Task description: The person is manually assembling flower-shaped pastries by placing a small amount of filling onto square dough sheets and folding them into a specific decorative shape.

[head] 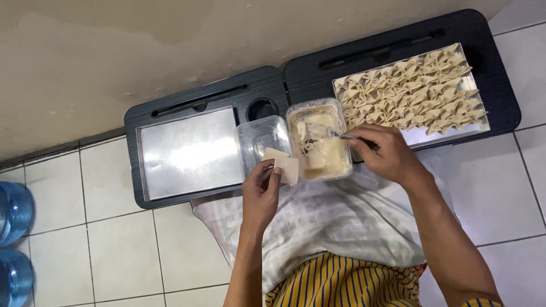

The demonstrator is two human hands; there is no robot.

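Observation:
My left hand (261, 190) pinches a thin square dumpling wrapper (282, 165) over the gap between two clear plastic tubs. My right hand (385, 152) grips a metal spoon (341, 136) whose tip rests in the pale filling of the right tub (319, 140). The left tub (259, 139) looks nearly bare. A steel tray (449, 132) on the right lap table carries several folded dumplings (412, 91) in rows.
Two black lap tables (216, 96) stand side by side against a beige wall on a white tiled floor. A bare steel tray (189, 152) lies on the left one. A white cloth (335, 222) covers my lap. Blue water jugs (14, 213) stand far left.

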